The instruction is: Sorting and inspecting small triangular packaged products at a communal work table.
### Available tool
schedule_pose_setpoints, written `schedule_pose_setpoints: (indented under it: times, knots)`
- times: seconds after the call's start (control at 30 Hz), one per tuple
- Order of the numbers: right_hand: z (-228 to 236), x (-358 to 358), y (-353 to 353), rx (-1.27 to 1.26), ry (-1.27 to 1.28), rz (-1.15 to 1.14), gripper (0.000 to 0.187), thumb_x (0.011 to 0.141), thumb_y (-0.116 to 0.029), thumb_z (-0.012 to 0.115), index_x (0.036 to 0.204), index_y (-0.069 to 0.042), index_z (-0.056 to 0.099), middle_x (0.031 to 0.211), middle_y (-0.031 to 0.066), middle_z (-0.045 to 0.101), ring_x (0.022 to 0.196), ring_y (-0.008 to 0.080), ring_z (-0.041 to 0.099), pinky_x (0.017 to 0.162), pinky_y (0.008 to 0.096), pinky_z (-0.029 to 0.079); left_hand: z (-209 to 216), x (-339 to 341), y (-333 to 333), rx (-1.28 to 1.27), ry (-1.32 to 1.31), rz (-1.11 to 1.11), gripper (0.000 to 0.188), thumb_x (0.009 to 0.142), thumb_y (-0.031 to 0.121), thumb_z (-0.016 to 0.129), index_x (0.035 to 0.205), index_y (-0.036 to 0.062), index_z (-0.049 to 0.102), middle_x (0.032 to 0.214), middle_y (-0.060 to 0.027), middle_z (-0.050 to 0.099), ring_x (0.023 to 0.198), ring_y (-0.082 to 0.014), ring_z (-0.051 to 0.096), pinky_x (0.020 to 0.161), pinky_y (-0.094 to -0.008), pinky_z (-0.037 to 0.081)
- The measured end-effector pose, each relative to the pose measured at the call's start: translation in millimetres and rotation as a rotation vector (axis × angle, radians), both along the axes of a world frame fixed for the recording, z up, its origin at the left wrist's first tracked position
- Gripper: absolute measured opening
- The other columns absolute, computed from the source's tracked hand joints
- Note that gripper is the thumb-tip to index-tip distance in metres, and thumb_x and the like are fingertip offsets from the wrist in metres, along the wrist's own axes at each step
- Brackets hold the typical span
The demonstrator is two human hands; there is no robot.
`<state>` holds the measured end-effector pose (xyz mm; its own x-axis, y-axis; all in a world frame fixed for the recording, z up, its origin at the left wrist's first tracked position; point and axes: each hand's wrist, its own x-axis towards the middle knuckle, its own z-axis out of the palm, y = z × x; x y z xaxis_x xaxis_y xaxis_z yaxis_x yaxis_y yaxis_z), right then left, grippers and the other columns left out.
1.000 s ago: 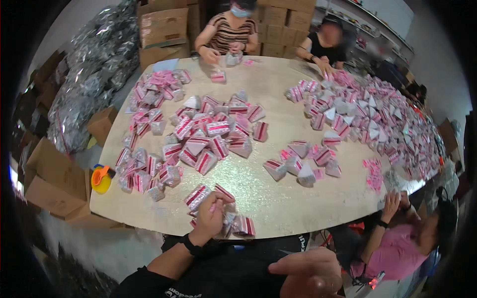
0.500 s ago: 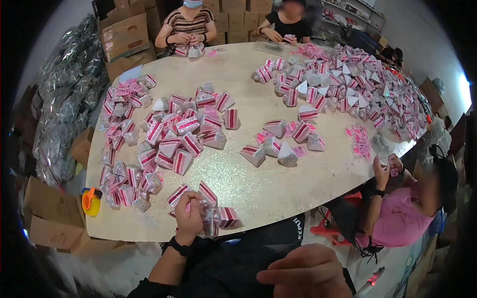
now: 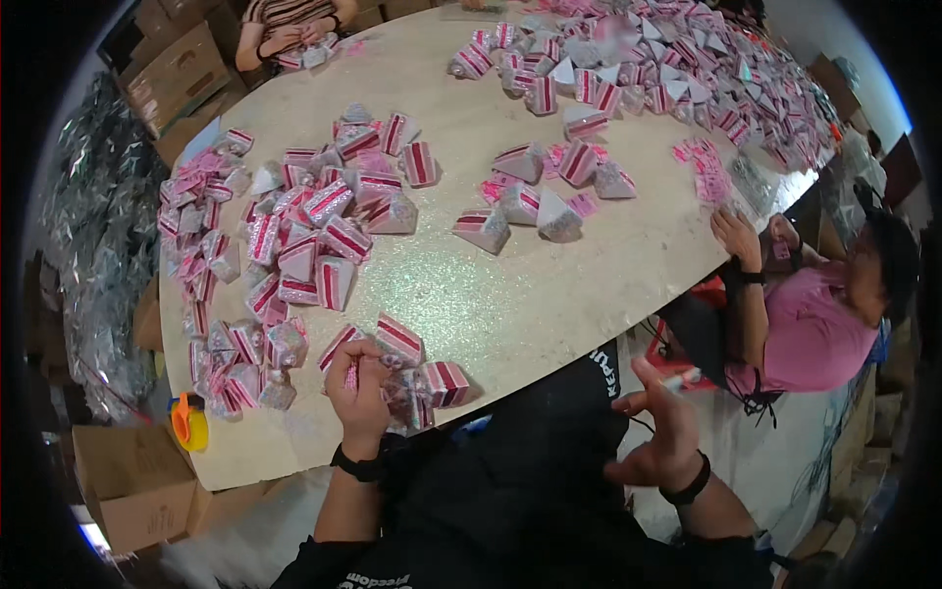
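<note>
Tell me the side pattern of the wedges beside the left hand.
The wedges show pink and dark red stripes, clearest in the head view.

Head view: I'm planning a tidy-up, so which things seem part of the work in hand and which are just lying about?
Likely part of the work:
plastic-wrapped cake-slice pieces by the left hand
central pile of similar pieces
pink tags, right

Probably just lying about:
orange-and-yellow object, perhaps a tape dispenser
cardboard box, lower left
heaped plastic bags, far left
</note>
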<state>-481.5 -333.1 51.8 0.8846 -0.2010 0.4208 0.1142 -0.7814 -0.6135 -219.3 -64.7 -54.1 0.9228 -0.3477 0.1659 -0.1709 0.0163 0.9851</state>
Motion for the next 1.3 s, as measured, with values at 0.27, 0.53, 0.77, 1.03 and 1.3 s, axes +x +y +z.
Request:
schedule_pose_setpoints:
  times: [0.27,0.53,0.77,1.03,1.3]
  knots:
    - [-173.5,-148.2,11.3,0.161,0.47,-0.656,0.054,0.093,-0.008,0.066,0.143,0.006,0.052,0.102,0.0186,0.072,0.064,0.021,0.063,0.06,0.0337,0.051,0.1,3.4,7.2,-0.05,0.125,-0.033,0.007,0.102,0.007,0.055,0.101,0.0032,0.06,0.074,0.0031,0.055,0.067,-0.0036,0.05,0.062,-0.0205,0.04]
    - [-335.6,-272.8,-29.5,0.715,1.145,-0.656,0.026,0.091,-0.021,0.074,0.097,0.003,0.068,0.08,0.0144,0.074,0.07,0.0227,0.073,0.063,0.0391,0.059,10.4,0.7,23.3,-0.147,0.219,-0.018,0.006,0.103,0.005,0.054,0.103,0.0033,0.061,0.079,0.0032,0.055,0.065,-0.0015,0.047,0.059,-0.0199,0.037]
    - [-363.1,-232.1,-78.5,1.148,1.173,-0.639,0.015,0.091,-0.012,0.071,0.098,0.002,0.07,0.079,0.0154,0.074,0.065,0.0234,0.071,0.058,0.0368,0.059,26.2,-1.5,36.6,-0.152,0.201,0.063,0.007,0.105,0.006,0.055,0.107,0.0029,0.061,0.08,0.0035,0.055,0.065,-0.0014,0.046,0.058,-0.0204,0.037]
    - [-402.7,-183.8,-82.7,-0.098,1.044,-0.207,0.026,0.079,-0.017,0.078,0.103,-0.006,0.075,0.099,0.0198,0.076,0.094,0.034,0.075,0.077,0.0423,0.06,29.3,-15.0,42.1,-0.25,0.142,0.098,0.027,0.11,0.026,0.053,0.114,0.0003,0.058,0.073,0.003,0.046,0.061,-0.0047,0.042,0.059,-0.0247,0.039]
    - [-380.0,-126.3,-111.8,-0.447,1.258,0.225,0.026,0.084,-0.024,0.072,0.103,-0.007,0.075,0.098,0.02,0.076,0.094,0.0347,0.074,0.078,0.0433,0.06,29.9,-35.7,74.1,-0.36,0.094,0.222,0.049,0.113,0.041,0.04,0.113,-0.004,0.057,0.07,0.0007,0.039,0.058,-0.0083,0.042,0.062,-0.0288,0.045]
